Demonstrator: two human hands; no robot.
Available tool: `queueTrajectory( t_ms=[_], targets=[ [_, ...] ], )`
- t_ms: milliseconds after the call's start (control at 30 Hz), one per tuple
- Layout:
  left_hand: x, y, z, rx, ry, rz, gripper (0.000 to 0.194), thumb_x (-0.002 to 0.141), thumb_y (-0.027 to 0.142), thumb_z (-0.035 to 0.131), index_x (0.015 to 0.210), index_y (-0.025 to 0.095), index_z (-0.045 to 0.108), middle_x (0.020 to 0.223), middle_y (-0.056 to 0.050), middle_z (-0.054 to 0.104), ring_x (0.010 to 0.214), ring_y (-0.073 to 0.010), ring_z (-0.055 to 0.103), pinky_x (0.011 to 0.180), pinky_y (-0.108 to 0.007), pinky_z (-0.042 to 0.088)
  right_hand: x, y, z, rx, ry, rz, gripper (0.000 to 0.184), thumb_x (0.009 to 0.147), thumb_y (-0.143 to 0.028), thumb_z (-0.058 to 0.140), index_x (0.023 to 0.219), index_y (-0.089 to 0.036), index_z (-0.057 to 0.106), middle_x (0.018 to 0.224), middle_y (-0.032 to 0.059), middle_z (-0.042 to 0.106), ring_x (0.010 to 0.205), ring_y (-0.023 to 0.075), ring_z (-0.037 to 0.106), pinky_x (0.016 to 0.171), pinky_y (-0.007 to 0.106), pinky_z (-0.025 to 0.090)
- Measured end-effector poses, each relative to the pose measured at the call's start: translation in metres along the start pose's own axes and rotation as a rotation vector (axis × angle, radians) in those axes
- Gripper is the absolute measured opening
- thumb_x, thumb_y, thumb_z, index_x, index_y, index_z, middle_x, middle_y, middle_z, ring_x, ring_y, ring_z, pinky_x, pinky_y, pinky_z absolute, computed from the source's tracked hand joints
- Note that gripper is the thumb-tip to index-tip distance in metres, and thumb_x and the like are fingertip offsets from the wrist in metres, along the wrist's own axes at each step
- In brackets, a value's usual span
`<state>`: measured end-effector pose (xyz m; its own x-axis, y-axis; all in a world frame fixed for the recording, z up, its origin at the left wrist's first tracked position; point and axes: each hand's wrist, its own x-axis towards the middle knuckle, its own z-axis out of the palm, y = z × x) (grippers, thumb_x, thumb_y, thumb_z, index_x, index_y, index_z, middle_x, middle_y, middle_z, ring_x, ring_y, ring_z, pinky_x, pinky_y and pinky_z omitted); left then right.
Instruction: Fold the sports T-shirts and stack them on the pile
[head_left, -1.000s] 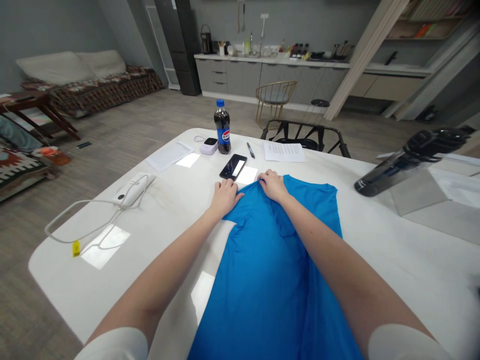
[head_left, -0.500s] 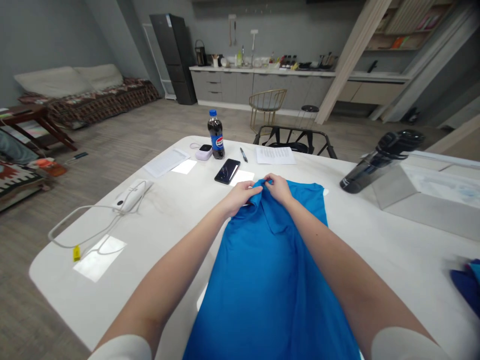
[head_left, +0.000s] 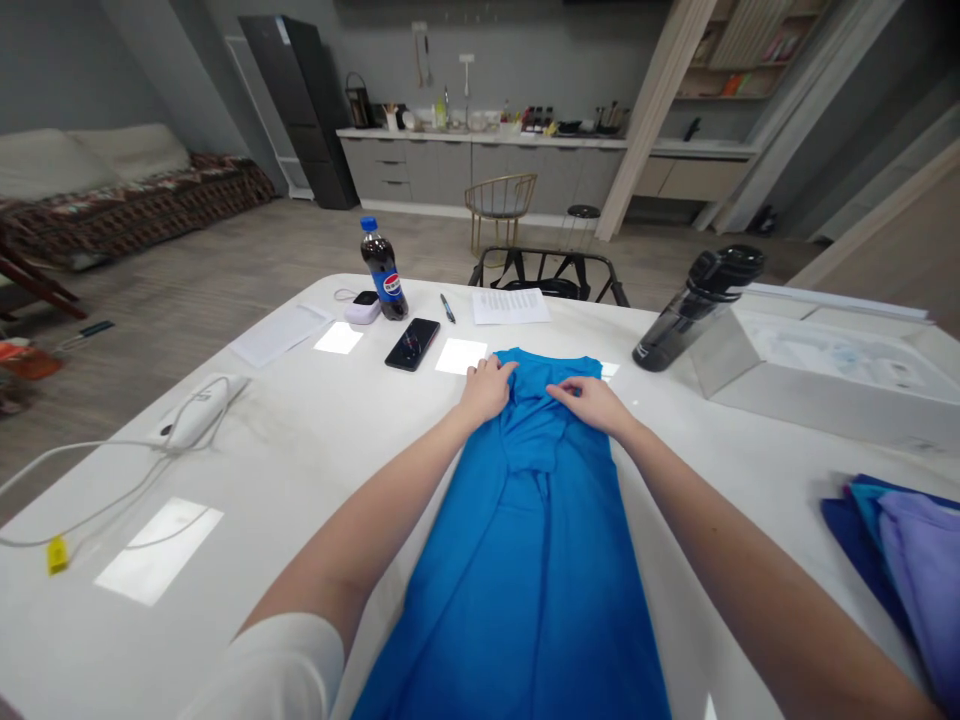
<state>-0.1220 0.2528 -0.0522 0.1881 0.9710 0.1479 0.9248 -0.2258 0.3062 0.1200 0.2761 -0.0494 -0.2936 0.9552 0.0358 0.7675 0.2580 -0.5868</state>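
Note:
A bright blue garment [head_left: 517, 580] lies lengthwise on the white table, its far end narrow with a layer folded over the middle. At its far left edge, my left hand [head_left: 489, 390] holds the cloth, thumb on top and fingers bent round the edge. My right hand [head_left: 592, 402] is on the far right part, thumb and forefinger closed on the fabric. Creases run between the two hands. The near end of the garment passes out of the bottom of the view.
Beyond the garment are a phone [head_left: 412, 344], a cola bottle [head_left: 385, 275], a pen [head_left: 448, 308] and a printed sheet [head_left: 511, 306]. A white corded device [head_left: 201, 410] lies left. On the right are a dark tumbler [head_left: 694, 310], an open box [head_left: 817, 395] and folded clothes [head_left: 922, 560].
My hands have moved apart at the garment's far end, the right one shifting rightward and nearer. The bunched cloth there now lies flatter. The view has turned right, showing more of the folded clothes.

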Motion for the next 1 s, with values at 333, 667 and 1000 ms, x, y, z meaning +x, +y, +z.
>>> queueTrajectory(
  t_ms=[333,667,1000],
  targets=[
    [0.028,-0.012,0.001,-0.024,0.033,-0.106,0.030,0.105,0.035,0.037,0.118,0.024,0.062,0.124,-0.011,0.057,0.119,-0.0283,0.051,0.098,-0.046,0.041,-0.022,-0.012,0.014,0.144,0.220,0.040,0.022,0.089,-0.041,0.064,0.091,-0.021,0.074,0.091,0.0055,0.075,0.088,0.0238,0.068,0.082,0.035,0.050],
    [0.038,-0.015,0.007,0.076,-0.080,0.044,0.026,0.101,0.031,0.045,0.116,0.025,0.065,0.124,-0.011,0.058,0.119,-0.0305,0.050,0.100,-0.048,0.038,-0.025,-0.002,0.003,-0.104,0.072,0.190,0.023,0.088,-0.041,0.070,0.100,-0.022,0.076,0.088,0.0070,0.075,0.087,0.0252,0.069,0.075,0.032,0.048],
    [0.053,0.008,0.007,0.035,0.201,-0.092,0.022,0.102,0.029,0.044,0.112,0.022,0.062,0.122,-0.012,0.057,0.117,-0.0302,0.050,0.096,-0.046,0.040,-0.004,0.010,-0.028,-0.159,0.209,0.252,0.021,0.090,-0.039,0.067,0.091,-0.022,0.079,0.089,0.0075,0.075,0.088,0.0247,0.068,0.077,0.031,0.046]
  ],
)
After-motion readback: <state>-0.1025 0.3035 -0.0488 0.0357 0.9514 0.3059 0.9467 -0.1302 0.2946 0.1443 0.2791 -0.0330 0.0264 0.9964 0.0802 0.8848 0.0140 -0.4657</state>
